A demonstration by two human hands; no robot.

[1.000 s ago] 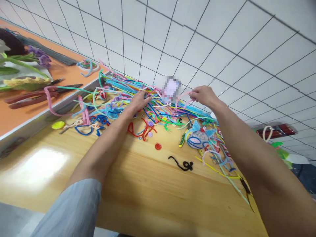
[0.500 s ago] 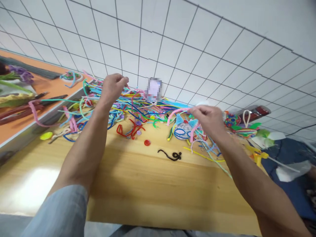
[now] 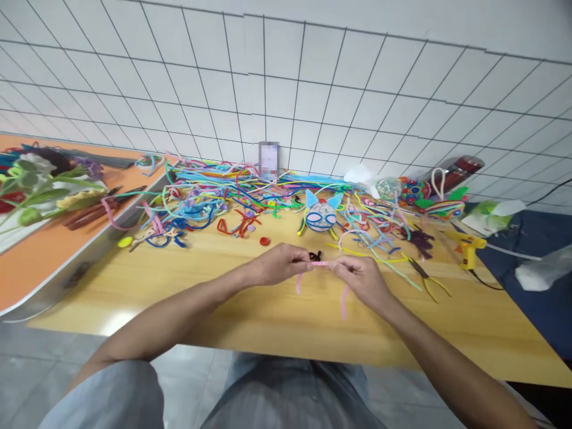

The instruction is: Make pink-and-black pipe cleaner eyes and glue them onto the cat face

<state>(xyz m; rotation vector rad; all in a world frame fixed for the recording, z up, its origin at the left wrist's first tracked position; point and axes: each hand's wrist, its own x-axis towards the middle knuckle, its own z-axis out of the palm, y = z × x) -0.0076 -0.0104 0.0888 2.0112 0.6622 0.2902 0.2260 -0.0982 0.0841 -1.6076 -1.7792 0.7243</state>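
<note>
Pink fuzzy stem (image 3: 319, 263), clamped in the grip of left hand (image 3: 282, 266) and right hand (image 3: 364, 280) toward the front edge of worktop (image 3: 268, 325), hangs free-ended, its shaping seemingly unfinished.

On the table (image 3: 268, 325), stems (image 3: 196, 208) lie along the wall (image 3: 286, 59) with a phone (image 3: 269, 159) at their back, the ball (image 3: 320, 221) before them, a disc (image 3: 264, 241) left of it, pliers (image 3: 420, 270) then a glue gun (image 3: 468, 253) right, and, nearer, a strip (image 3: 320, 264) between left hand (image 3: 281, 265) and right hand (image 3: 364, 280).
</note>
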